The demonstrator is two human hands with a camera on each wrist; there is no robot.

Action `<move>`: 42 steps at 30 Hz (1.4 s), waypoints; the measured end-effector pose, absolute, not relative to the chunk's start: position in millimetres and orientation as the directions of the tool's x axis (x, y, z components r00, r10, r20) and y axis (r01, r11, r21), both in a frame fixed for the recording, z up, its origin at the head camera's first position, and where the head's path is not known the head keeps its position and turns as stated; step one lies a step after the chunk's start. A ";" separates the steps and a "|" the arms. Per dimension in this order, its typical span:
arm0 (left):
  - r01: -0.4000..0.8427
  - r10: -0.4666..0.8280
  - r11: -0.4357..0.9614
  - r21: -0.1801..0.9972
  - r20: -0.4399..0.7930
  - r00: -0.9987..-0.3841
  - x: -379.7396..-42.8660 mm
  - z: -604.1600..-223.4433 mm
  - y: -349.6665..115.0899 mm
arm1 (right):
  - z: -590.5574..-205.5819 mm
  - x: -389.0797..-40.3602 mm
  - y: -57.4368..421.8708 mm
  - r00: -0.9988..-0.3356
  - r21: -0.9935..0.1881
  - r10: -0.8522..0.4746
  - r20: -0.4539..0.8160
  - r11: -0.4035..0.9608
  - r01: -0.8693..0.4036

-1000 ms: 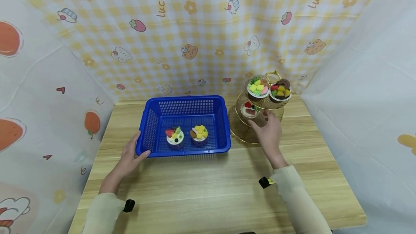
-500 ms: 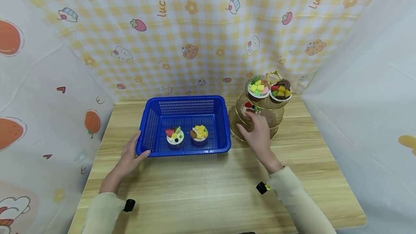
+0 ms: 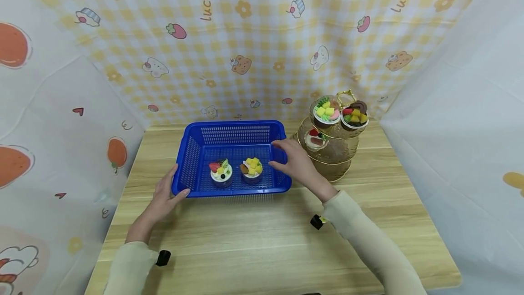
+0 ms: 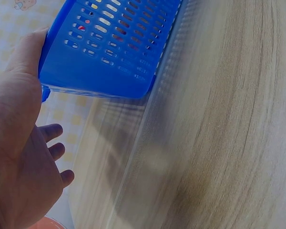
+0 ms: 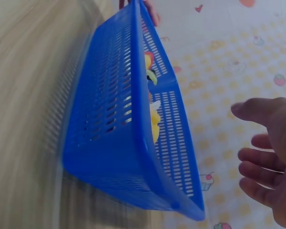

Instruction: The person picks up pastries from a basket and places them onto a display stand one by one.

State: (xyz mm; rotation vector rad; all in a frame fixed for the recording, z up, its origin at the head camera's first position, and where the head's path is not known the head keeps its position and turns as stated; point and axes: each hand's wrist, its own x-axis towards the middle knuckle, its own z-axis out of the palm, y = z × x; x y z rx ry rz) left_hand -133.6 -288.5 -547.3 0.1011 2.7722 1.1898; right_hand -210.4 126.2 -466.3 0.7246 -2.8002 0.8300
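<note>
A blue plastic basket [image 3: 233, 125] holds two toy cupcakes: a strawberry-topped cupcake [image 3: 221, 172] on the left and one with yellow cubes [image 3: 251, 170] beside it. My left hand [image 3: 163, 199] holds the basket's front left corner, thumb on the front rim and fingers along the left side. My right hand [image 3: 298, 163] hovers over the basket's right rim with nothing between its spread thumb and fingers. In the right wrist view the right hand [image 5: 276, 148] is apart from the basket, its fingers loosely bent.
Right of the basket stands a tiered gold-rimmed stand [image 3: 340, 151]. Two fruit-topped cupcakes sit on top: a green and yellow cupcake [image 3: 326, 112] and a chocolate one [image 3: 354, 116]. Another cupcake [image 3: 315, 140] is on the middle tier. A checked cloth [image 3: 262, 35] hangs behind the wooden table [image 3: 245, 249].
My right hand has moved left from the stand's middle tier to above the basket's right side, leaving that tier's cupcake behind. The left hand and basket have stayed put.
</note>
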 end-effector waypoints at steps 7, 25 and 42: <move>0.018 0.112 0.687 0.726 -0.082 -0.990 -133.8 -546.9 -288.1 | -460.8 -229.9 103.7 -0.832 -0.411 -0.536 0.146 0.732 -0.544; 0.016 0.108 0.681 0.732 -0.079 -0.991 -134.4 -549.2 -288.5 | -452.1 -270.2 52.0 -0.708 -0.308 -0.695 -0.124 0.706 -0.638; 0.010 0.103 0.676 0.737 -0.081 -0.991 -134.4 -548.4 -287.9 | -482.1 -281.4 -9.1 -0.520 -0.229 -0.823 -0.228 0.565 -0.793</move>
